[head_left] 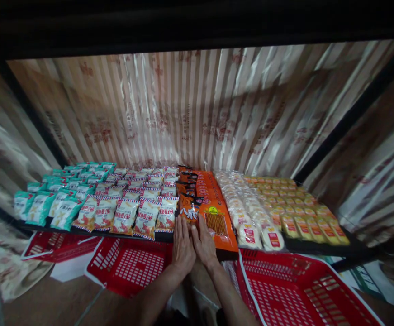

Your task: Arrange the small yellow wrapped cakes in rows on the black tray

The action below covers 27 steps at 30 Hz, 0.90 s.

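My left hand (182,246) and my right hand (203,244) lie side by side, fingers stretched flat, at the front edge of a low dark shelf (315,246). Their fingertips rest against the orange snack packs (213,213) stacked in the shelf's middle. Neither hand holds anything. Left of them stand rows of white packs with red-blue striped edges (139,203), then teal packs (56,199). To the right lie clear packs of pale round cakes (247,213) and rows of yellow packs (298,208).
Red plastic baskets sit on the floor below the shelf: one at lower right (298,294), one under my left arm (129,267), one at left (57,246). A striped foil-like sheet (197,108) lines the back and sides. A black frame post (349,117) stands at right.
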Available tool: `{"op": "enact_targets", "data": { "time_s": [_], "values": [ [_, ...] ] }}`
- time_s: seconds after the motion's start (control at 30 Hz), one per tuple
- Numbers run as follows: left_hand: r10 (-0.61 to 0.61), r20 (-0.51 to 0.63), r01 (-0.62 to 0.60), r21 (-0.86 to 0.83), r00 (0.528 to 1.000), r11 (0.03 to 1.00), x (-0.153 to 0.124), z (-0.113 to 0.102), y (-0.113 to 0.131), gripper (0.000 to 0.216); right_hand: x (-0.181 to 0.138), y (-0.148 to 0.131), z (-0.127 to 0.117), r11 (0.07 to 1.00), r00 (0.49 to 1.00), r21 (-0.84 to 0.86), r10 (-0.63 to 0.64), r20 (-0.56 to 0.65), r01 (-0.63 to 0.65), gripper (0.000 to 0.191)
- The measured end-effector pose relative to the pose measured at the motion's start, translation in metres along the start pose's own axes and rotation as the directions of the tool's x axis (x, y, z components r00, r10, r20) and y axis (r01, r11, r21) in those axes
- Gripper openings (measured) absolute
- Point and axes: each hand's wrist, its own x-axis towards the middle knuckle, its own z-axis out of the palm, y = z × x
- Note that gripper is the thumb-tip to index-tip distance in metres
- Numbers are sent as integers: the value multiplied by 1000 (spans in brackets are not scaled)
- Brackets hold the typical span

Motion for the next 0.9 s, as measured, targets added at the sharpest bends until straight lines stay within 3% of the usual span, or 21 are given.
{"op": "enact_targets", "data": {
  "time_s": [0.17, 0.33, 0.57, 0.77, 0.9],
  "values": [
    [-125, 22, 127, -114, 992, 985, 10, 2, 3, 62, 8, -1, 1, 999, 999, 25, 34, -42, -33, 75],
    [-102, -46, 96, -112, 994, 989, 9, 10, 0, 62, 16, -2, -6, 991, 992, 71, 120, -34, -117, 78],
    [-47, -128, 45, -19, 991, 999, 7, 18, 4, 57, 18, 2, -14, 994, 995, 73, 88, -57, -83, 76],
    [-29, -175, 37, 39, 984, 999, 5, 5, 20, 57, 18, 0, -23, 994, 998, 83, 68, 14, -69, 77],
    [-59, -112, 60, 3, 992, 998, 0, -10, 32, 56, 27, -8, -26, 985, 993, 126, 120, 16, -121, 77]
  ]
}}
